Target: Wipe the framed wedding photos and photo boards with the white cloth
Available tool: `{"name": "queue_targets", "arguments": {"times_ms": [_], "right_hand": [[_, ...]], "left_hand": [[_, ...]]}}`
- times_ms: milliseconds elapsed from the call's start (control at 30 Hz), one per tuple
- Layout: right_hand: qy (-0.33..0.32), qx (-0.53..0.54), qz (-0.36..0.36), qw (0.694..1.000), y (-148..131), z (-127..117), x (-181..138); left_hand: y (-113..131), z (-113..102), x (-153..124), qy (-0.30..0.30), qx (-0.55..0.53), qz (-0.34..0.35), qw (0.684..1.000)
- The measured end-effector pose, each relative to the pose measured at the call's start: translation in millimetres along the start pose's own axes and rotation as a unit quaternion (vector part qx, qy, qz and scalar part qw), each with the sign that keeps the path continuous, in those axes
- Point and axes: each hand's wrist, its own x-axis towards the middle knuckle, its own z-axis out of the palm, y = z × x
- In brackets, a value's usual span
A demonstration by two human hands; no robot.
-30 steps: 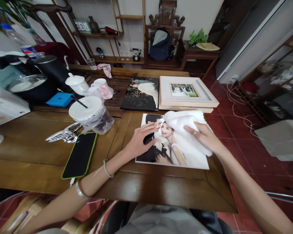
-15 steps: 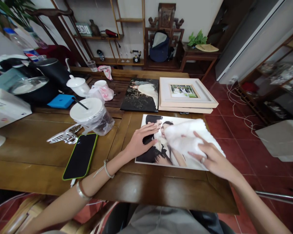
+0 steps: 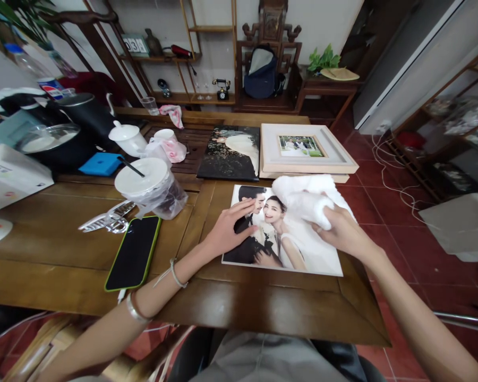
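A large wedding photo print [image 3: 302, 249] lies flat near the front right of the wooden table [image 3: 63, 239]. My left hand [image 3: 229, 231] rests on the print's left side, fingers stretched flat, pinning it down. My right hand [image 3: 342, 231] is closed on a white cloth [image 3: 306, 199], bunched over the print's upper right corner. The cloth hides that corner of the picture.
Behind the print lie a dark photo panel [image 3: 231, 153] and a white framed picture [image 3: 305, 151]. To the left are a black phone in a green case [image 3: 134, 253], a hair clip [image 3: 105, 222], a lidded cup in a plastic bag [image 3: 149, 185], a teapot [image 3: 128, 139] and kettles.
My right hand swept the cloth down across the print, then back up to the upper right corner. My left hand has stayed in place.
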Motion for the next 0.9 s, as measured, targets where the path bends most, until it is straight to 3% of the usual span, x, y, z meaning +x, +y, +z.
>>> {"name": "queue_targets", "arguments": {"times_ms": [167,333,433,533,667,800,900], "right_hand": [[-0.047,-0.071,-0.075,0.994,-6.0,0.7,2.2],[-0.105,-0.076,-0.077,0.989,-54.1,-12.1,-44.7],[-0.116,-0.038,-0.116,0.986,-82.9,-22.2,-72.5],[-0.111,-0.012,-0.148,0.983,-94.4,-28.9,-87.0],[-0.089,-0.023,-0.123,0.988,-78.5,-25.8,-76.9],[-0.095,-0.044,-0.081,0.991,-46.4,-13.6,-35.1],[-0.073,-0.057,-0.092,0.991,-23.4,-3.9,-0.3]], "left_hand": [[-0.7,0.9,-0.3,0.001,0.006,-0.004,1.0],[-0.3,1.6,0.0,0.003,0.008,-0.006,1.0],[0.6,1.1,0.7,-0.001,0.008,-0.005,1.0],[0.7,0.5,1.0,0.001,0.012,-0.001,1.0],[0.1,0.2,0.3,-0.003,0.014,0.001,1.0],[-0.3,0.4,-0.2,-0.015,0.024,-0.013,1.0],[-0.8,0.5,-0.1,-0.019,0.014,-0.013,1.0]]}}
